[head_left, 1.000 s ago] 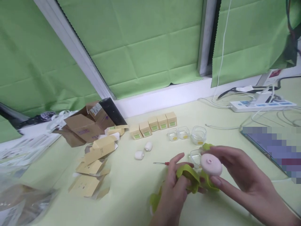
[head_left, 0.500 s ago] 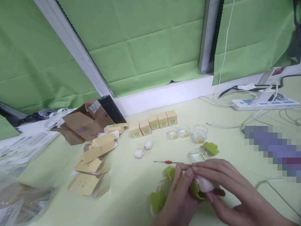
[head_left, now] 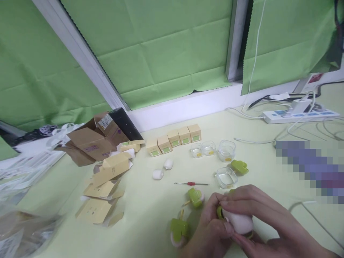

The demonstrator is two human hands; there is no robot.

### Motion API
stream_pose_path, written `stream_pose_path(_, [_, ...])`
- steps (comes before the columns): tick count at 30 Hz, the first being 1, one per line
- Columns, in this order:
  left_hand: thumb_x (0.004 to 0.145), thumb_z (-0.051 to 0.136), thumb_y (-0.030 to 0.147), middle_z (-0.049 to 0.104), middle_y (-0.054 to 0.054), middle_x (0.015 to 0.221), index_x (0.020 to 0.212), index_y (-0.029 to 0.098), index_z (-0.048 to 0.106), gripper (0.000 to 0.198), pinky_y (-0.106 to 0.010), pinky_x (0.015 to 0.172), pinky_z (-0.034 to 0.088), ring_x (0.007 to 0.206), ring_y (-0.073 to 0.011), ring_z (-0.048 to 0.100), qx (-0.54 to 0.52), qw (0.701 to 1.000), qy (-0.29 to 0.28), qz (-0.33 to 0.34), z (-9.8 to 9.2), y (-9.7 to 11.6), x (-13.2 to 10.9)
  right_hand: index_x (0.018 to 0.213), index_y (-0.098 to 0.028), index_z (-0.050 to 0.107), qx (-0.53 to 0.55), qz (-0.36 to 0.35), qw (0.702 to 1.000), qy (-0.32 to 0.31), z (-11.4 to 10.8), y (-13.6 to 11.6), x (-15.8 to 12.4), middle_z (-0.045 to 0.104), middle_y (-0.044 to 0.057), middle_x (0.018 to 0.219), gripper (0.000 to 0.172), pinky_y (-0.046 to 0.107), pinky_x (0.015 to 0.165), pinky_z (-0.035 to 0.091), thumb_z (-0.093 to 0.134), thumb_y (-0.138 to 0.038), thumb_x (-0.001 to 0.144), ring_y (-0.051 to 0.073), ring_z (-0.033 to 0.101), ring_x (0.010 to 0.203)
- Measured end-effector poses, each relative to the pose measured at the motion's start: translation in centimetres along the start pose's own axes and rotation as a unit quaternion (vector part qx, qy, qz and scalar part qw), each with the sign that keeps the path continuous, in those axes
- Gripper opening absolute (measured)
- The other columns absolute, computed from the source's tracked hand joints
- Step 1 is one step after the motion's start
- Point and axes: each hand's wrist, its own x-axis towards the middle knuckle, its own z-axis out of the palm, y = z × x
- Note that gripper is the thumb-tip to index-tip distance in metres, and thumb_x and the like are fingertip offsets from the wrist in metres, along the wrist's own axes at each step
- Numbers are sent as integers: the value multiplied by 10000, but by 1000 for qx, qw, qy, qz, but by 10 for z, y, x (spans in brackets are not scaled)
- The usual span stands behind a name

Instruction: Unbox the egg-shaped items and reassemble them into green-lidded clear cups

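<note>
Both my hands are closed round a smooth white rounded piece (head_left: 240, 221) with green parts at its ends. My left hand (head_left: 212, 233) grips it from the left, thumb against its side. From above and the right, my right hand (head_left: 266, 215) wraps its fingers over it. Left of my hands lie two green-and-white pieces with short yellowish stems, one upper (head_left: 195, 197) and one lower (head_left: 179, 229). Beyond them rests a thin double-ended rod with a red middle (head_left: 191, 184). A clear plastic cup (head_left: 226, 178) and a green leaf-shaped piece (head_left: 239, 167) sit just past my right hand.
Several small tan boxes (head_left: 174, 139) stand in a row near the wall, with more clear cups (head_left: 226, 150) beside them. Two white rounded pieces (head_left: 157, 174) lie in front. Opened tan cartons (head_left: 103, 188) and a brown cardboard box (head_left: 94, 143) are at left; a power strip (head_left: 301, 115) is at right.
The held white piece has turned and shifted slightly right and down, showing more of its white side. My left thumb has moved down onto it. The camera view has shifted slightly.
</note>
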Motion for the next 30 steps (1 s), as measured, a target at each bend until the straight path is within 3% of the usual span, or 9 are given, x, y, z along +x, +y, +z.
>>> stream_pose_path(2, [475,752,224,534,0,719,758,170,528,365,-217,569,316,646,-109,484,-15,1000,-2,10,0,-2,1,1145,-281,552,10,-1,1000,-3,-2,1,0,707,22,985,487,278,750,566,699,-125,708,207,671,892])
stream_pose_path(6, [627,677,458,552,-47,844,836,179,569,365,-275,658,359,736,-150,497,-18,999,-3,34,4,-2,0,1178,-298,556,20,3,1000,-5,-8,-2,2,706,28,1058,481,290,780,572,698,-170,737,221,673,940])
stream_pose_path(8, [662,641,492,548,-54,867,841,175,567,372,-280,671,366,750,-154,492,-16,999,-9,36,6,0,-1,1176,-300,562,12,-7,1000,2,-7,-4,4,704,34,1065,481,292,785,571,695,-160,735,226,670,950])
stream_pose_path(14, [560,710,259,498,-2,764,768,183,499,306,-241,608,337,694,-126,472,-4,1000,-21,9,1,-3,-2,1158,-289,559,3,-11,1000,-19,0,-7,5,685,23,1007,498,240,788,559,645,-64,723,190,648,940])
stream_pose_path(18, [555,723,293,500,-5,748,804,167,498,359,-217,576,282,664,-109,469,18,999,-21,22,-2,-5,-3,1170,-290,553,6,-5,999,-36,-1,-10,4,665,25,1013,520,229,802,553,625,-35,722,177,628,956])
stream_pose_path(24, [591,669,151,510,18,727,765,175,484,255,-228,615,322,648,-92,468,28,999,31,0,-3,-5,-4,1083,-295,604,24,21,998,-60,-4,-16,7,673,27,938,430,260,756,560,587,-48,731,190,635,915])
stream_pose_path(30, [485,630,95,415,57,640,700,180,418,313,-198,543,241,577,-60,393,30,999,41,-7,-1,-8,-2,961,-267,579,20,39,996,-78,-4,-19,6,645,22,832,315,278,729,537,561,-45,738,186,621,834])
